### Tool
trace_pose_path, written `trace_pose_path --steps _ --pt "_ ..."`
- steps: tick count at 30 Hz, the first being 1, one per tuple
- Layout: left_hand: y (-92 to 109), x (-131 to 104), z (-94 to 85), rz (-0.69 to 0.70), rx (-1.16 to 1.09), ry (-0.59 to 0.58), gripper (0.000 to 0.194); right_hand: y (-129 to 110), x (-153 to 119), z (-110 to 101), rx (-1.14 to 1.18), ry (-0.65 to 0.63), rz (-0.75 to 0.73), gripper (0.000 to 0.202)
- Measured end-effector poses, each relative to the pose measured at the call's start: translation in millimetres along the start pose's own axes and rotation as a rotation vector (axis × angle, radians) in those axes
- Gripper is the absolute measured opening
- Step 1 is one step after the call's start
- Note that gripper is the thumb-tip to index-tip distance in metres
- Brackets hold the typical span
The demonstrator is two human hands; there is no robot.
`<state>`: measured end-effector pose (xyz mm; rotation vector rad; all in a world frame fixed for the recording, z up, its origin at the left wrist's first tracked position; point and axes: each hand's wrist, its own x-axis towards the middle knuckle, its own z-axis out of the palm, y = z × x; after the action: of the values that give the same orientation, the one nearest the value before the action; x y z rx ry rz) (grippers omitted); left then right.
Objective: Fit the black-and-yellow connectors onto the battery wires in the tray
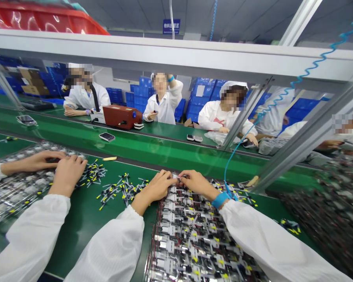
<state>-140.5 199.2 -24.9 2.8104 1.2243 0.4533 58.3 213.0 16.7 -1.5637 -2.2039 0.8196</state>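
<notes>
A clear tray [169, 235] packed with rows of small white and black parts with red wires and yellow tips lies in front of me. At its far edge, my left hand [158, 185] has its fingers closed together on a small part [176, 178]. My right hand [197, 183], with a blue band [220, 199] on the wrist, pinches at the same spot from the right. The two hands' fingertips almost meet, and the part between them is too small to make out. Loose yellow-tipped pieces [129, 190] are scattered left of my left hand.
A neighbour's hands [67, 172] work over another tray [14, 196] at the left. Stacked trays [326, 203] stand at the right. A blue coiled cord [308, 70] hangs down to my right wrist. Metal posts [247, 113] and a green conveyor [135, 145] lie beyond, with people seated opposite.
</notes>
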Motion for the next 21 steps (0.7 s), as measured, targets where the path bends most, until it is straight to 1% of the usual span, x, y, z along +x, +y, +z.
trace_pose_path --steps 4,8,11,15,21 --pt "3.2 2.7 -0.9 0.012 0.096 -0.028 0.047 -0.5 1.8 -0.5 -0.055 -0.024 0.014 0.022" --pt "6.4 4.1 -1.0 -0.022 0.171 0.000 0.043 -0.3 3.6 -0.1 -0.096 -0.016 0.014 0.020" --pt "7.0 2.8 -3.0 -0.033 0.161 0.009 0.043 -0.6 3.5 0.4 -0.111 -0.008 0.024 0.020" --pt "5.8 0.5 -5.4 0.026 0.080 -0.007 0.046 -1.7 2.5 0.4 -0.110 -0.012 0.035 0.021" --pt "5.6 2.7 -1.3 0.031 0.092 -0.004 0.047 -0.8 3.6 0.0 -0.097 -0.028 0.054 0.020"
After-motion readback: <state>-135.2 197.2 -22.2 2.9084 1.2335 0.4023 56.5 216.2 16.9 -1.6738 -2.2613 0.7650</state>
